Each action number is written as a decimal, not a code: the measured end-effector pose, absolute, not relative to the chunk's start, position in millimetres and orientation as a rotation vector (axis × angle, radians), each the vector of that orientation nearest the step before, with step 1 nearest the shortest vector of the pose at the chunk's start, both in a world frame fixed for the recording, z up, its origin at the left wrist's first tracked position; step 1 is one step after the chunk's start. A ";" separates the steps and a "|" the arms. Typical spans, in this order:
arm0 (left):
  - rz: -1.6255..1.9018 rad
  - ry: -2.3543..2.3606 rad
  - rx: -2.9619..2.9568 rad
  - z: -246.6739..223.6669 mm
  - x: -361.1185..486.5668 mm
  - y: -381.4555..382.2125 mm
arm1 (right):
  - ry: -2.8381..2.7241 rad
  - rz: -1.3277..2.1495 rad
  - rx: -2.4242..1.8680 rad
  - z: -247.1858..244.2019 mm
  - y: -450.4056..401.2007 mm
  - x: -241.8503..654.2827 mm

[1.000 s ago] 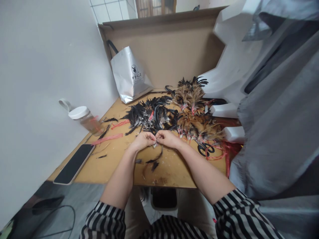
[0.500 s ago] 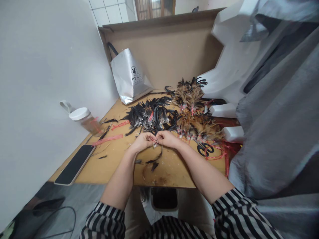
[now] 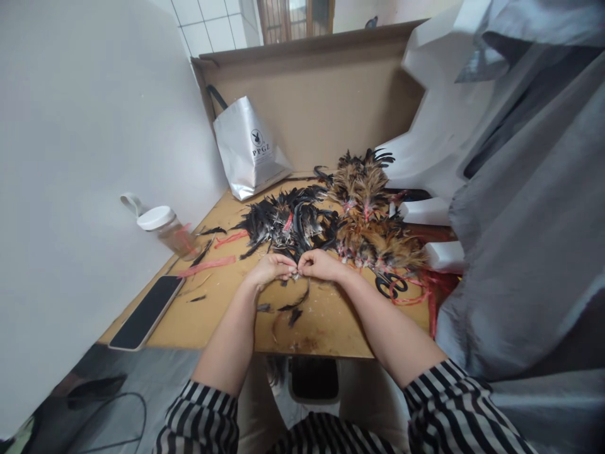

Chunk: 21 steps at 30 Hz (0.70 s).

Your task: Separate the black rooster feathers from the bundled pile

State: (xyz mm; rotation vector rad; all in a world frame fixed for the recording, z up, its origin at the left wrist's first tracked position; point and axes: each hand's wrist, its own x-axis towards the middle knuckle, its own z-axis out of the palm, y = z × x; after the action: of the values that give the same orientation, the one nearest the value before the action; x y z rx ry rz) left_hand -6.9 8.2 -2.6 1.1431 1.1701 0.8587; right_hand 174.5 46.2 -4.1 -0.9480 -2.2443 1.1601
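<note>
My left hand (image 3: pixel 271 270) and my right hand (image 3: pixel 320 265) meet fingertip to fingertip over the wooden table (image 3: pixel 326 315). Both are pinched around the pale quill ends of a small feather piece, whose dark part seems to lie behind the fingers. Just beyond them spreads a pile of black feathers (image 3: pixel 269 221) with a red strip in it. To the right lie brown feather bundles (image 3: pixel 378 243), tied with red near their bases. A few loose dark feathers (image 3: pixel 295 315) rest below my hands.
Black-handled scissors (image 3: pixel 391 285) and red plastic strands (image 3: pixel 432 287) are at the right. On the left are a phone (image 3: pixel 147 312), a white-lidded jar (image 3: pixel 170 232) and red strips (image 3: pixel 208 266). A silver bag (image 3: pixel 248 151) leans at the back, before a cardboard panel (image 3: pixel 321 107).
The view has shifted slightly. My fingers have moved a little at the meeting point, and the pinkish strip seen between them before is now barely visible.
</note>
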 end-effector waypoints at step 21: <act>0.909 1.224 1.372 -0.9 -2.3 7.4 | -2.261 1.138 -0.907 -4.0 47.7 176.5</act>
State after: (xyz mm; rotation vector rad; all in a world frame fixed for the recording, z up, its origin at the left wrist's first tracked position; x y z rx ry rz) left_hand -2.3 7.4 -0.9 1.3716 1.2244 0.9086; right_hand 176.5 47.7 -4.0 -0.9073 -2.2608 1.1381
